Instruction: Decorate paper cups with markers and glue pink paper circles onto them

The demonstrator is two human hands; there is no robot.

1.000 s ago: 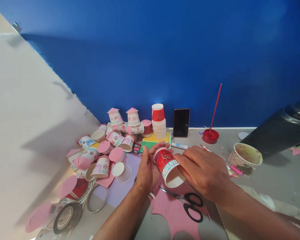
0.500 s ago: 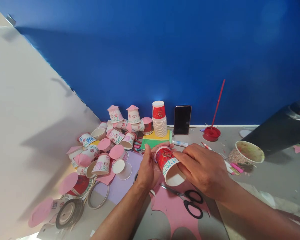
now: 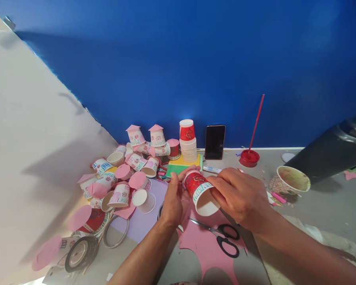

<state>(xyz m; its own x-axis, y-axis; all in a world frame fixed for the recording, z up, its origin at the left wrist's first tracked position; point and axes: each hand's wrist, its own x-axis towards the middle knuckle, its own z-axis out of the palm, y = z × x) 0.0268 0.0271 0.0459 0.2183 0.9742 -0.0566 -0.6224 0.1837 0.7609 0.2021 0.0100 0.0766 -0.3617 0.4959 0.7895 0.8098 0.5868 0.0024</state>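
Note:
A red paper cup (image 3: 195, 183) with a white, green-marked band lies tilted between my hands, its open mouth toward me. My right hand (image 3: 240, 198) grips the cup's rim, fingers bent over its right side. Against the cup's left side and base rests my left hand (image 3: 173, 202), thumb up and fingers passing behind it, partly hidden. Below the cup, black-handled scissors (image 3: 218, 230) lie on cut pink paper (image 3: 195, 245). A small white cup (image 3: 143, 200) stands left of my left hand on purple paper (image 3: 126, 225).
Decorated cups (image 3: 120, 194) with pink paper tops crowd the left side, beside tape rolls (image 3: 81, 254). Toward the blue wall are a cup stack (image 3: 189, 150), a phone (image 3: 215, 142) and a red holder (image 3: 249, 158). A patterned cup (image 3: 287, 182) and dark bottle (image 3: 329, 150) are at right.
The red cup has turned slightly in my hands, showing more of its green-marked band. Both hands stay on it, and the whole view has shifted a little.

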